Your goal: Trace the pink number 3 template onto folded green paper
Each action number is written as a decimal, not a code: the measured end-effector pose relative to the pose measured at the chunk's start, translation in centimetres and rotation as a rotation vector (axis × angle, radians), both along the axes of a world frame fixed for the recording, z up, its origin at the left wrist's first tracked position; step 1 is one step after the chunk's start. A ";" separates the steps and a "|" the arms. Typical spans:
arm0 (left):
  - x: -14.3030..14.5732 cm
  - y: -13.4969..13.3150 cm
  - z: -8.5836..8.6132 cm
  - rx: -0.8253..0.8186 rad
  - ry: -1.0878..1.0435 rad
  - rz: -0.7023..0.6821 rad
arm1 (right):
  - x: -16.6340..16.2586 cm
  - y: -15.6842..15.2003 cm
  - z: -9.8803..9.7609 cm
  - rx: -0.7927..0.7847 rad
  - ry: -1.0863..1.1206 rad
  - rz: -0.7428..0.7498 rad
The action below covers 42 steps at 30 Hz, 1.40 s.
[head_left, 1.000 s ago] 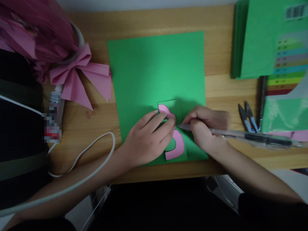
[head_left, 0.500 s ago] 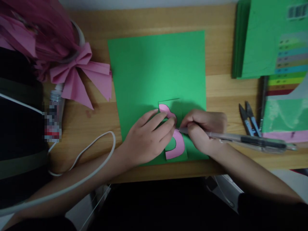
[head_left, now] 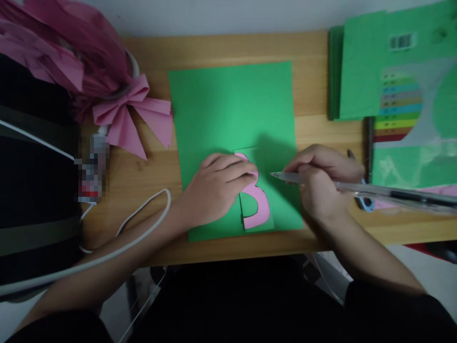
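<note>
A large green paper sheet (head_left: 232, 105) lies on the wooden table. Upon it is a smaller folded green paper piece (head_left: 251, 209), bearing a pink curved paper cutout (head_left: 263, 202) shaped like half a figure. My left hand (head_left: 221, 183) lies flat with its fingers over the cutout's upper part, partly hiding it. To the right, my right hand (head_left: 321, 178) is closed around a clear pen (head_left: 364, 189). The pen's tip is raised and apart from the cutout, over the green sheet.
Pink crepe-like paper with a pink bow (head_left: 132, 105) stands at left, near a tube (head_left: 93, 166) and a white cable (head_left: 143, 247). Green paper packs (head_left: 360, 71) lie at right. Small snips (head_left: 366, 202) are partly hidden behind my right hand.
My right hand has drawn the pen rightward, away from the cutout's edge. My left hand stays on the cutout, its fingers slightly closer together. The view has shifted a little.
</note>
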<state>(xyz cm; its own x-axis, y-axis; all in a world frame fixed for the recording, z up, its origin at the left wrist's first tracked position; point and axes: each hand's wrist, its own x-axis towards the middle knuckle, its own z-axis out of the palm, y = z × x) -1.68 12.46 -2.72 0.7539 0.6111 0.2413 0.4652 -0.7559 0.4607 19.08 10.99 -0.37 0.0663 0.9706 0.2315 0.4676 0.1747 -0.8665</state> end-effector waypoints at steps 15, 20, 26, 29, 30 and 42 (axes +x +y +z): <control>-0.4 0.6 -0.8 0.080 -0.040 -0.044 | -3.1 -3.3 -1.4 -0.121 -0.011 0.143; -0.5 0.7 -0.8 0.052 0.003 -0.048 | -3.3 -3.2 -1.4 -0.100 -0.029 0.142; -0.5 0.7 -0.6 -0.022 0.044 -0.050 | -3.6 -3.1 -1.6 -0.078 -0.042 0.135; -0.5 0.7 -0.7 -0.027 0.027 -0.056 | -3.6 -3.0 -1.5 -0.051 -0.048 0.153; -0.5 0.7 -0.7 -0.022 0.021 -0.059 | -3.6 -3.0 -1.5 -0.044 -0.057 0.157; -0.6 0.8 -0.8 -0.014 0.022 -0.068 | -3.2 -3.3 -1.7 -0.053 -0.121 0.180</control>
